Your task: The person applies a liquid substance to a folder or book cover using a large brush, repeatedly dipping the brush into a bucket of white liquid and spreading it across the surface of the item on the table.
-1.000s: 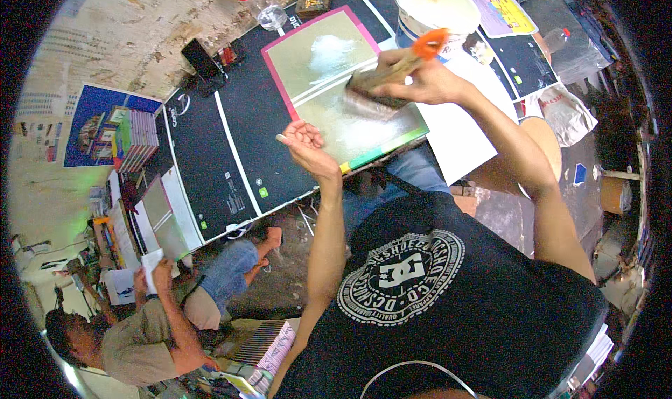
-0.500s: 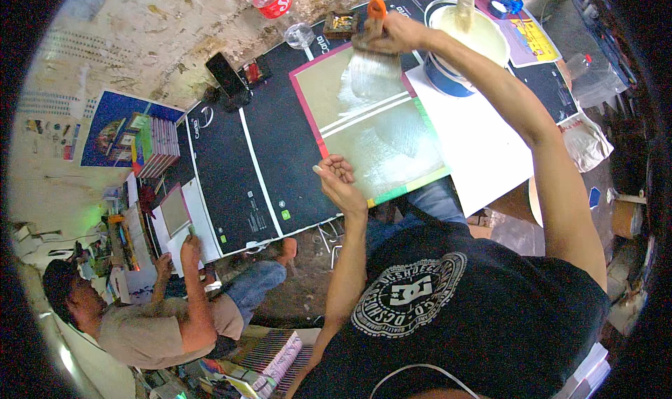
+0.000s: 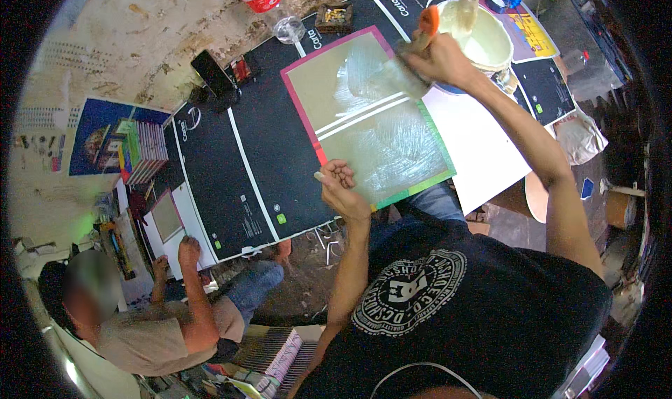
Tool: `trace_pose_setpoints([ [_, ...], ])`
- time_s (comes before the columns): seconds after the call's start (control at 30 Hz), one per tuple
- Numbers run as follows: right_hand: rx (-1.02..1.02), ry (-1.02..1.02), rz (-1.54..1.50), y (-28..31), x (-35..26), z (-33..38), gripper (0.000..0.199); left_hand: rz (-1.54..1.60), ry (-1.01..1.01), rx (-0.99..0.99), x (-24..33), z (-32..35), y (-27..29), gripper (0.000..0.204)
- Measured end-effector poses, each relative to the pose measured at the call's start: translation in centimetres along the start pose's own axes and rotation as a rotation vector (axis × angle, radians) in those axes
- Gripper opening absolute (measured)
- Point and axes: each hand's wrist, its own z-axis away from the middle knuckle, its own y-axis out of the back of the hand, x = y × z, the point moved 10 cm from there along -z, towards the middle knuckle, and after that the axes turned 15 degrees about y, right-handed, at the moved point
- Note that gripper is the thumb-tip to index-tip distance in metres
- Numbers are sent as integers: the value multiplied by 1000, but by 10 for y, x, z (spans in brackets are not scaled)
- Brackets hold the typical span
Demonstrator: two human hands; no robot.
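A book cover (image 3: 381,143) lies opened out on the black table, two grey-brown boards with white strips between them and a pink and green border. Streaky, wet-looking white coating spreads over much of it. My right hand (image 3: 444,59) is closed on a wide brush (image 3: 428,22) with an orange handle; its bristles blur over the cover's right edge, beside a bucket (image 3: 505,40) of cream-coloured paste. At the cover's lower left edge rests my left hand (image 3: 343,187), fingers curled in, thumb sticking out, with nothing visible in them.
White sheets (image 3: 476,143) lie beneath the cover's right side. A pale stick (image 3: 467,3) stands in the bucket. Behind are a bottle (image 3: 269,7), a small box (image 3: 334,19) and a phone (image 3: 212,73). At the left, a co-worker's hand (image 3: 187,250) works near a smaller cover (image 3: 166,217).
My right hand has moved the brush right and slightly down, off the upper board toward the bucket. My left hand has stayed by the cover's lower left edge.
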Motion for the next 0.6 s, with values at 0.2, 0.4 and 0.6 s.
trace_pose_setpoints([
  [0.2,448,109,-279,16,-49,8,28,-26,-16,2,3,1,-3,65],
  [0.4,296,-96,-128,-14,-15,46,30,-72,-85,20,11,2,-3,64],
  [0.6,448,-117,-88,37,4,86,30,46,-70,18,6,-1,0,66],
])
